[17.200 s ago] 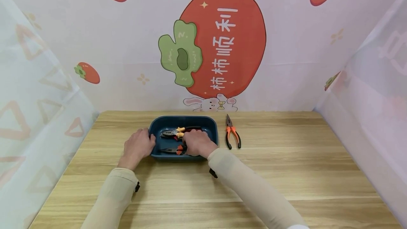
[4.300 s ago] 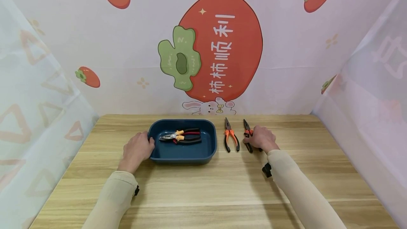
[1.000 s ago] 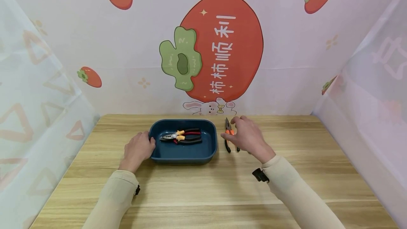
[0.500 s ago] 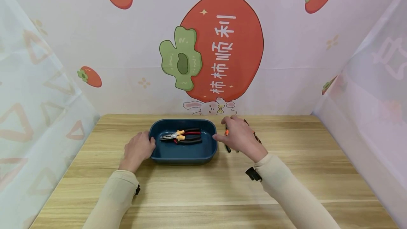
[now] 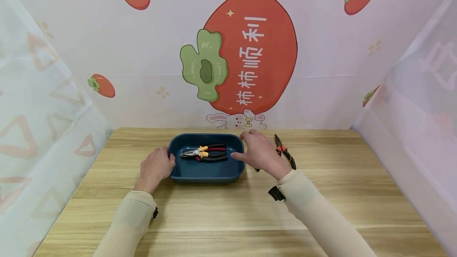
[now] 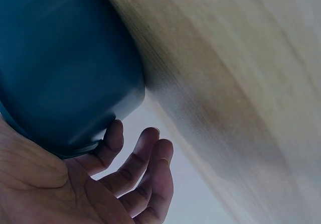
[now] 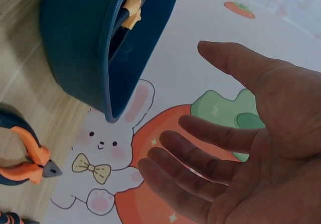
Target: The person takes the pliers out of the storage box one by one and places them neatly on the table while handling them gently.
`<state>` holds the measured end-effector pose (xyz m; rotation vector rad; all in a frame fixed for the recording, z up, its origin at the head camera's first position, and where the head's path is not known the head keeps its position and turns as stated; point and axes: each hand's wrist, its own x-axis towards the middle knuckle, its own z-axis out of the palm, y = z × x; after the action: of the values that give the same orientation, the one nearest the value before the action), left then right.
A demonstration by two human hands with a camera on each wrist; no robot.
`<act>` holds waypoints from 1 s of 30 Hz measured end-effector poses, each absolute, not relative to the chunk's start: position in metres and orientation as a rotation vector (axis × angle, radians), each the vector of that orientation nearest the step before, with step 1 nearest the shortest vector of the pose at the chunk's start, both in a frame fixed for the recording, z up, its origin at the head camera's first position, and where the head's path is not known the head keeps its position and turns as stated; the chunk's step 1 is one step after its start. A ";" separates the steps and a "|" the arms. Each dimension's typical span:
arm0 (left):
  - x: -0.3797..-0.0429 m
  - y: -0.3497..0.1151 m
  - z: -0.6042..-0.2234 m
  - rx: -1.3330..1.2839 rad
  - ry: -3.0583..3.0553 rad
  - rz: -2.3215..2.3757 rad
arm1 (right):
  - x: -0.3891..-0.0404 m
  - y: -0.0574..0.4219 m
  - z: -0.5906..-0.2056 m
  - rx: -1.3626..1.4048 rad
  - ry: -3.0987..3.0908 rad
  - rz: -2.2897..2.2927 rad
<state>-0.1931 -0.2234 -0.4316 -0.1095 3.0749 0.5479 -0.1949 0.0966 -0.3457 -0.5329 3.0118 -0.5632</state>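
A dark blue rectangular bin (image 5: pixel 207 179) stands on the wooden table. My left hand (image 5: pixel 155 167) holds its left end, thumb over the rim; in the left wrist view a finger curls against the outer wall. Inside lie combination pliers (image 5: pixel 202 154) with yellow, black and red handles. My right hand (image 5: pixel 263 153) hovers at the bin's right rim with fingers spread, holding nothing. Beneath it, orange-and-black long-nose pliers (image 7: pixel 37 163) are mostly hidden in the head view. To its right lie pliers with orange-red and black handles (image 5: pixel 284 152), nose toward the wall.
A wood-grain table (image 5: pixel 214 217) carries everything. Behind it rises a printed backdrop (image 5: pixel 150 50) with red fruit and a rabbit. Pale sheets (image 5: pixel 46 102) hang along both sides.
The right hand has let go of the right-hand pliers, once inside the bin and now on the table. It has moved left over the long-nose pliers to the bin's rim. The left hand stays put.
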 end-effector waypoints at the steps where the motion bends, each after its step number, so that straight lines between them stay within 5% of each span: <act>1: -0.193 -0.223 -0.432 -0.109 3.076 0.550 | -0.195 0.095 -0.346 -0.535 3.008 -0.558; 30: -0.193 -0.223 -0.432 -0.110 3.080 0.548 | -0.210 0.057 -0.355 -0.687 2.907 -0.484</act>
<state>-0.1933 -0.2229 -0.4321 -0.1098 3.0805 0.5475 -0.2096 0.0573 -0.3548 -0.6867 2.9067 -0.4837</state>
